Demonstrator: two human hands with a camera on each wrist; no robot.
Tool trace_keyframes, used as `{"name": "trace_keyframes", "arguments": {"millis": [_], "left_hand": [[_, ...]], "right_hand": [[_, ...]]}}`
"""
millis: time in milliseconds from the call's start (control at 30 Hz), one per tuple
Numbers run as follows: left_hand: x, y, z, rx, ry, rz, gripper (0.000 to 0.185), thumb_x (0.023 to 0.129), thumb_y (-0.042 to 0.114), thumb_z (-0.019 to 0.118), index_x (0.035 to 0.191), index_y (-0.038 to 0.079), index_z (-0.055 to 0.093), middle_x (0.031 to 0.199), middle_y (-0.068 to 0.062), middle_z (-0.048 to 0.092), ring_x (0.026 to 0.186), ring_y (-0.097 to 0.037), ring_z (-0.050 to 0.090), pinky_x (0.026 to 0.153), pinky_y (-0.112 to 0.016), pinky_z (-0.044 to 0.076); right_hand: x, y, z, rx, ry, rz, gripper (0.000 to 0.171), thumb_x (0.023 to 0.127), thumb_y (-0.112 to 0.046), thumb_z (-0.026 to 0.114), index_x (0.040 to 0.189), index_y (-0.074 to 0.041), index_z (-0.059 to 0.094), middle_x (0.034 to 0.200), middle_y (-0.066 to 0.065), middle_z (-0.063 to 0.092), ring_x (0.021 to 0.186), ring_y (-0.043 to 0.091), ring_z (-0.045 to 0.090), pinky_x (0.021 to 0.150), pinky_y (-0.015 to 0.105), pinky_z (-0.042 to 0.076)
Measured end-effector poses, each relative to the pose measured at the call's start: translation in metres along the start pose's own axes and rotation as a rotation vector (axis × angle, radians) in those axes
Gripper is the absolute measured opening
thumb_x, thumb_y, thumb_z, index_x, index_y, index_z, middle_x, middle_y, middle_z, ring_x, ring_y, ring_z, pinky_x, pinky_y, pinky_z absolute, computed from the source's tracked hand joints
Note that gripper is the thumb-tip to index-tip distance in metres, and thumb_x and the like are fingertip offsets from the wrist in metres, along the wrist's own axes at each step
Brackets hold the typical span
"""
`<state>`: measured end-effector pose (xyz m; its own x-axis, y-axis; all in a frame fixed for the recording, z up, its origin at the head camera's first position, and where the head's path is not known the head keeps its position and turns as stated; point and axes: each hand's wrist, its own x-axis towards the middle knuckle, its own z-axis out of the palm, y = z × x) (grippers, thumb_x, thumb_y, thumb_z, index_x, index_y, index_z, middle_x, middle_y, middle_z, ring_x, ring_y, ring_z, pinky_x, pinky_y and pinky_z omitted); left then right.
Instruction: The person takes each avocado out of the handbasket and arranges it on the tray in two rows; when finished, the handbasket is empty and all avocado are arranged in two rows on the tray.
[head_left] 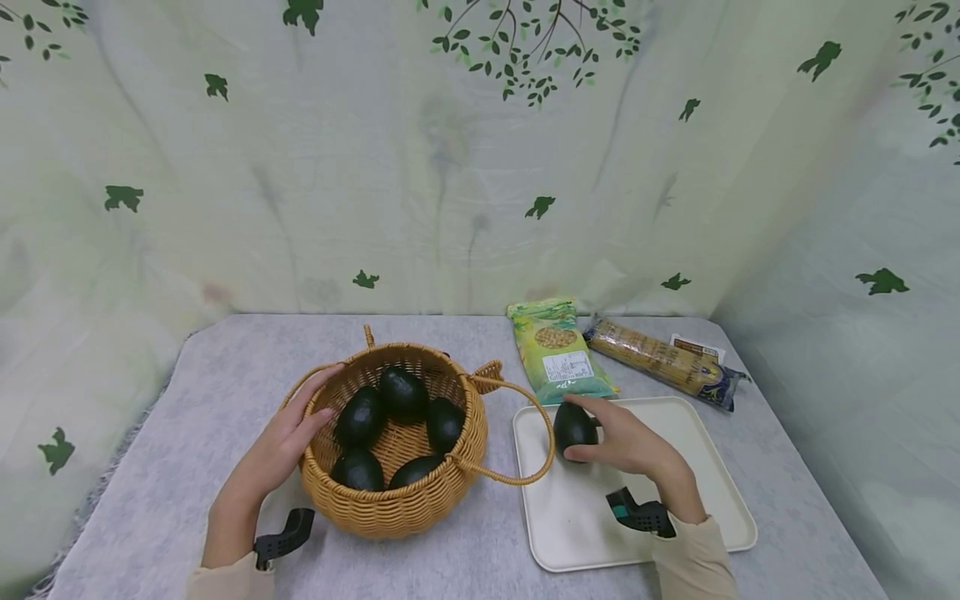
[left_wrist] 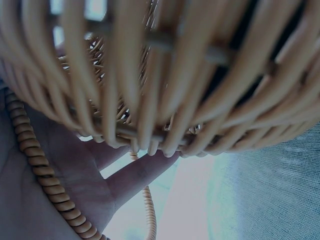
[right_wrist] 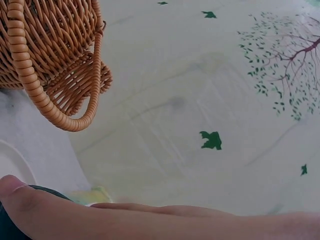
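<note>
A: Which item is in hand, and where does it sit?

B: A dark avocado (head_left: 573, 427), gripped by the right hand (head_left: 628, 443) with fingers over its top and thumb beneath, low over the far left corner of the cream tray (head_left: 712, 500). The right wrist view shows only a thumb against a dark rind.

A: How should it handle?

B: Probably light and firm, its rind matte, so unlikely to slip; a ripe one would bruise under pressure. Holding it round the broad middle, as here, seems safest.

A: And the other hand?

B: The left hand (head_left: 288, 437) rests against the left wall of the wicker basket (head_left: 405, 500), fingers curled over its rim. Five more avocados (head_left: 362, 418) lie inside. The basket stands near the table's (head_left: 150, 517) front edge, just left of the tray.

A: Any legible print?

B: A green snack packet (head_left: 558, 350) and a long wrapped packet (head_left: 663, 360) lie toward the far right corner; both carry labels, too small to read.
</note>
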<state>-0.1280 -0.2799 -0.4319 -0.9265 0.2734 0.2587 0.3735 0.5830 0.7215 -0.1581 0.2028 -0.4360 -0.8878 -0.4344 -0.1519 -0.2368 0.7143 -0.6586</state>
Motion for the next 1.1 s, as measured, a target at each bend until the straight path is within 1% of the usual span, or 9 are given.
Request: {"name": "trace_keyframes", "arguments": {"millis": [233,333,467,567,633,800,867,1000,1100], "left_hand": [[-0.001,0.001,-0.001,0.009,-0.002,-0.008,0.059,0.109,0.013,0.048,0.162,0.030,0.031,0.163,-0.001,0.037,0.141,-0.002,0.039,0.102,-0.011,0.034],[-0.001,0.001,-0.001,0.016,-0.004,-0.013,0.058,0.109,0.013,0.047,0.162,0.029,0.031,0.163,-0.002,0.037,0.142,-0.008,0.041,0.104,-0.016,0.037],[0.000,0.002,0.000,0.002,-0.011,-0.023,0.058,0.109,0.013,0.046,0.163,0.027,0.030,0.163,-0.005,0.036,0.142,-0.029,0.042,0.109,-0.048,0.044],[0.000,0.002,0.000,-0.025,-0.016,-0.024,0.058,0.109,0.013,0.046,0.163,0.026,0.030,0.164,-0.009,0.035,0.141,-0.041,0.041,0.105,-0.070,0.040],[0.001,0.002,0.000,-0.031,-0.017,-0.024,0.058,0.109,0.013,0.046,0.163,0.026,0.030,0.164,-0.010,0.035,0.141,-0.043,0.041,0.105,-0.071,0.039],[0.001,0.002,0.000,0.011,-0.010,-0.017,0.059,0.109,0.013,0.047,0.163,0.028,0.030,0.164,-0.005,0.036,0.142,-0.039,0.043,0.107,-0.055,0.043],[0.002,0.001,0.000,0.007,-0.006,-0.008,0.059,0.109,0.012,0.047,0.163,0.028,0.030,0.163,-0.006,0.037,0.142,-0.039,0.043,0.108,-0.057,0.043],[0.003,0.001,0.000,-0.024,-0.006,0.003,0.059,0.108,0.011,0.047,0.163,0.026,0.030,0.163,-0.010,0.036,0.142,-0.044,0.042,0.105,-0.072,0.039],[0.001,0.000,0.000,-0.034,-0.009,-0.010,0.059,0.109,0.012,0.047,0.163,0.026,0.030,0.163,-0.011,0.036,0.143,-0.045,0.040,0.105,-0.074,0.038]], "right_hand": [[-0.001,-0.001,-0.001,0.003,0.000,0.006,0.085,0.089,-0.033,0.083,0.157,-0.005,0.041,0.158,0.023,0.043,0.138,0.046,0.048,0.105,0.061,0.047],[-0.002,-0.002,-0.002,0.003,0.004,0.013,0.084,0.089,-0.033,0.083,0.157,-0.006,0.041,0.157,0.023,0.044,0.136,0.046,0.050,0.104,0.061,0.048],[-0.004,-0.004,-0.004,-0.001,0.018,0.015,0.082,0.089,-0.031,0.083,0.156,-0.005,0.042,0.157,0.022,0.045,0.132,0.046,0.054,0.102,0.059,0.050],[-0.006,-0.006,-0.006,-0.003,0.038,0.013,0.081,0.090,-0.029,0.082,0.156,-0.005,0.042,0.158,0.022,0.044,0.132,0.047,0.053,0.101,0.058,0.051],[-0.007,-0.007,-0.007,-0.004,0.059,0.024,0.081,0.091,-0.030,0.081,0.157,-0.006,0.041,0.158,0.022,0.043,0.134,0.047,0.052,0.099,0.057,0.053],[-0.009,-0.012,-0.009,-0.010,0.149,0.005,0.084,0.093,-0.037,0.077,0.160,-0.007,0.037,0.159,0.023,0.041,0.138,0.047,0.048,0.096,0.054,0.056],[-0.008,-0.014,-0.010,0.001,0.196,-0.016,0.082,0.094,-0.038,0.076,0.160,-0.008,0.037,0.160,0.023,0.041,0.138,0.046,0.049,0.098,0.054,0.055],[-0.006,-0.021,-0.011,0.029,0.266,-0.061,0.078,0.095,-0.038,0.075,0.159,-0.009,0.040,0.157,0.023,0.044,0.136,0.044,0.052,0.099,0.052,0.055],[-0.004,-0.028,-0.014,0.037,0.287,-0.105,0.075,0.096,-0.034,0.075,0.157,-0.009,0.041,0.156,0.022,0.046,0.135,0.044,0.054,0.097,0.052,0.056]]}}
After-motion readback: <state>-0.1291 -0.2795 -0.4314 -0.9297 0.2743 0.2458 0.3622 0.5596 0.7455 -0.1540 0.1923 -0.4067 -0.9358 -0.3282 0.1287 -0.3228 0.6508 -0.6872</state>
